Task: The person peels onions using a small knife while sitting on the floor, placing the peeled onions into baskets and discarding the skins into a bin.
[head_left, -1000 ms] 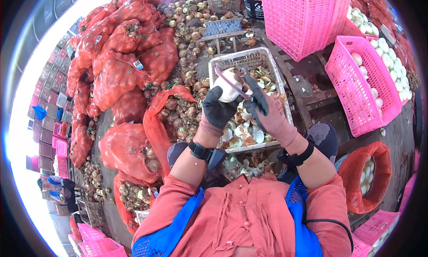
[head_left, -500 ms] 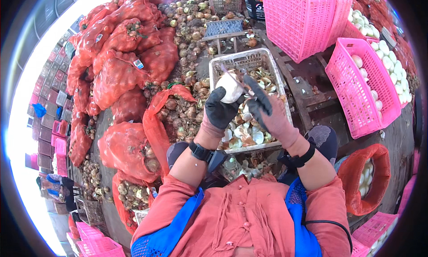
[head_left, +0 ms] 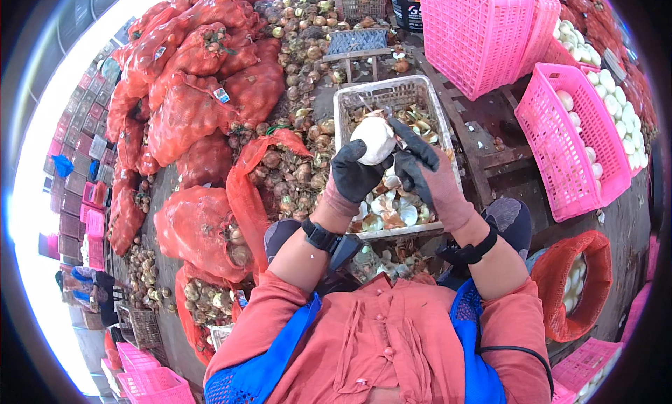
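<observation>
A peeled white onion [head_left: 373, 141] sits in my left hand [head_left: 353, 171], whose dark-gloved fingers curl around its near side and underside. My right hand [head_left: 422, 167], in the same kind of glove, is close against the onion's right side with fingers bent. It grips what looks like a thin knife [head_left: 367, 106]; only a narrow piece of it shows beyond the onion, and the handle is hidden. Both hands are over a white plastic crate [head_left: 448, 139] holding onion skins [head_left: 383, 209] and trimmings.
Red mesh sacks [head_left: 192, 124] of onions are piled at the left, beside loose unpeeled onions [head_left: 308, 64]. Pink crates [head_left: 476, 40] are stacked at the far right; another pink crate [head_left: 570, 148] holds peeled onions. An open red sack [head_left: 560, 313] with peeled onions stands near my right knee.
The onion and both hands have shifted slightly right in view. The right hand's fingers have come closer around the onion's side, and less of the thin blade shows across it.
</observation>
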A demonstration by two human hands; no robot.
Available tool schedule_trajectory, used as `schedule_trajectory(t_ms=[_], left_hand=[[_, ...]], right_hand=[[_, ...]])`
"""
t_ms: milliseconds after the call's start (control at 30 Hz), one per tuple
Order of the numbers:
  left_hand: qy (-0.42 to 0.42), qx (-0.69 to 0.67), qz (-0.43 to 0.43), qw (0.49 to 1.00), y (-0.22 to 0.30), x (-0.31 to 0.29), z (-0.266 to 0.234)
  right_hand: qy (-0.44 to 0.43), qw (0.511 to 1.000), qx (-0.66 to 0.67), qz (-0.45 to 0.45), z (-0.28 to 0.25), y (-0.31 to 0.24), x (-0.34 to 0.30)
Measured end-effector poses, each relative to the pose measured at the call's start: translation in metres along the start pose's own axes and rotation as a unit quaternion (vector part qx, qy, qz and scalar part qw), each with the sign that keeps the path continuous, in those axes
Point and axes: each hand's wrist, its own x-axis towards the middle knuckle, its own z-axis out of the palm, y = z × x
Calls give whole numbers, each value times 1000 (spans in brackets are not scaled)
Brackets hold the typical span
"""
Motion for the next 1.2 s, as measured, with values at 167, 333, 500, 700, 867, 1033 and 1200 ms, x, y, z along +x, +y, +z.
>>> schedule_trajectory(t_ms=[167,333,500,700,867,1033,1200], left_hand=[[-16,11,-26,999,1,1,2],[69,23,-50,996,2,-2,-5],[73,73,-42,994,4,-1,-7],[30,88,-16,996,5,-1,1],[1,127,64,990,5,-12,25],[29,142,19,989,17,-4,5],[102,342,88,930,15,-3,3]], right_hand=[[-19,993,109,49,-12,0,4],[-16,989,-137,-59,-11,6,4],[-39,997,58,17,-17,9,4],[11,996,79,33,-18,3,4],[97,993,69,-4,-59,-18,16],[-31,999,24,17,-40,-21,-1],[-114,985,-122,-41,-28,-10,-8]])
